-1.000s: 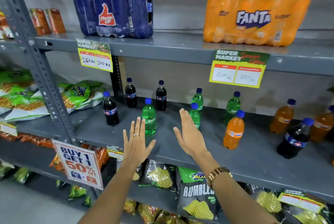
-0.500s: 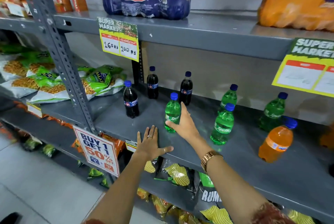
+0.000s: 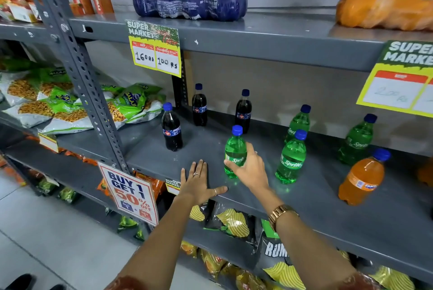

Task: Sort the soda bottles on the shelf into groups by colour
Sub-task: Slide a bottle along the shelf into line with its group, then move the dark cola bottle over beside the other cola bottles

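**shelfwatcher:** ok so the right hand [image 3: 249, 169] is wrapped round the lower half of the green plastic Sprite bottle with the blue cap [image 3: 235, 152], thumb on the near-left side, fingers curled round the back. The bottle is upright on the grey metal shelf [image 3: 316, 198], near the front, just right of the three dark cola bottles [image 3: 172, 128]. The left hand [image 3: 199, 183] is flat and spread on the shelf's front edge, holding nothing.

**aisle9:** What worries you?

**shelfwatcher:** The grip is low and the bottle is tall and narrow, so I reckon a quick sideways drag could tip it. If it heads right toward the other green bottles, the nearest green Sprite bottle [image 3: 290, 157] is close by, and a clip from the wrist could knock it over, maybe into the one behind.

**aisle9:** And the orange one?

**shelfwatcher:** The orange plastic Fanta bottle [image 3: 362, 178] sits near the front on the right. It looks tilted, but that may just be the wide lens. If it rolls, it goes off the edge onto the chip bags below.

**aisle9:** So lift, don't slide.

**shelfwatcher:** Yep, that's my guess.
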Available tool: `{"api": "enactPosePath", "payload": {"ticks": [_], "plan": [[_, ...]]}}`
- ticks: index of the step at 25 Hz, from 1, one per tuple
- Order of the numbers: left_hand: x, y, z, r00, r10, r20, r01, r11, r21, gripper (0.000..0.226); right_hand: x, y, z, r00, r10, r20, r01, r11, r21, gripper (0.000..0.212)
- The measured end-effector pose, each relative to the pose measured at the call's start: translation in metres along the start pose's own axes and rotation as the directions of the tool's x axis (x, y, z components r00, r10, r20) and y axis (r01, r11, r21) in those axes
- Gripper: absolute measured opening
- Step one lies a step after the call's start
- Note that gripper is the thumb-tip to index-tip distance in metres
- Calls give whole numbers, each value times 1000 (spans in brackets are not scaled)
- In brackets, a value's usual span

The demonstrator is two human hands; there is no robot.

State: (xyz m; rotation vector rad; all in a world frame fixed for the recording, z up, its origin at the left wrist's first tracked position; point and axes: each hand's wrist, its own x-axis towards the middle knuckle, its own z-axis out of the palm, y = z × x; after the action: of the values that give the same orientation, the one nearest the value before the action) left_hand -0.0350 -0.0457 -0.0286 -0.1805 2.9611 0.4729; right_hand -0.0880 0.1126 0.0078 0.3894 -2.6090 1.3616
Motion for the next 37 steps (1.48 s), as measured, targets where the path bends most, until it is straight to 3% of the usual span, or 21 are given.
{"api": "enactPosePath", "payload": {"ticks": [8,14,19,24,32,37], "plan": [[-22,41,9,997,72,41,-76,992,104,86,-75,32,-59,951,-28,-308,-12,992,-127,70],[-38,100,23,975,203,94,-214,969,123,76,-116,65,-121,841,63,-538,-137,985,-100,60],[-50,141,39,955,242,170,-268,952,146,72,-132,96,-168,760,152,-631,-232,972,-45,53],[-55,181,54,935,278,222,-313,939,145,70,-130,122,-202,723,224,-654,-275,961,25,51],[-47,203,61,928,285,241,-319,940,117,69,-97,148,-236,799,268,-538,-273,959,72,57],[-48,227,66,941,240,237,-271,957,108,85,-83,157,-245,841,252,-478,-231,967,102,60]]}}
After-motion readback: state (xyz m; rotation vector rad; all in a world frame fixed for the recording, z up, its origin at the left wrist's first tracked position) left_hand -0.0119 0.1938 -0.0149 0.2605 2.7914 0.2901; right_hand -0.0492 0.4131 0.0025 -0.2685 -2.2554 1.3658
